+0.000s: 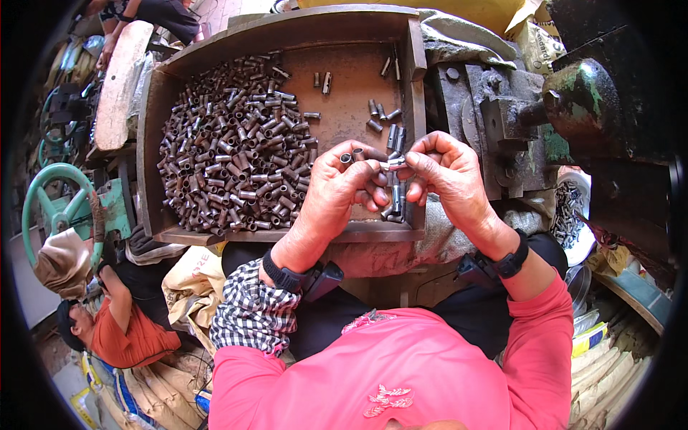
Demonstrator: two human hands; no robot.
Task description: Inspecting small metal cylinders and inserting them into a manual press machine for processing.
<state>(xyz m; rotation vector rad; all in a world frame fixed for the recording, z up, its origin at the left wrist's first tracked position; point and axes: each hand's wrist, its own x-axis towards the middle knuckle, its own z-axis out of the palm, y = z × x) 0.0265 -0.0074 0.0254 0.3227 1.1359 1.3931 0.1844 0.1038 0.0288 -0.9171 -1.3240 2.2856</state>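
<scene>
Seemingly, much remains: a heap of dark metal tubes (229,150) fills the left of the wooden tray (416,79); fewer loose pieces (400,139), perhaps done, lie at its right. Mid-frame, the left hand (340,179) curls its fingers round two tubes (357,154); the right hand (448,168) pinches a shiny piece (395,165).

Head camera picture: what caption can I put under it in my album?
The left hand and right hand hold short metal tubes over a wooden tray heaped with more.
</scene>
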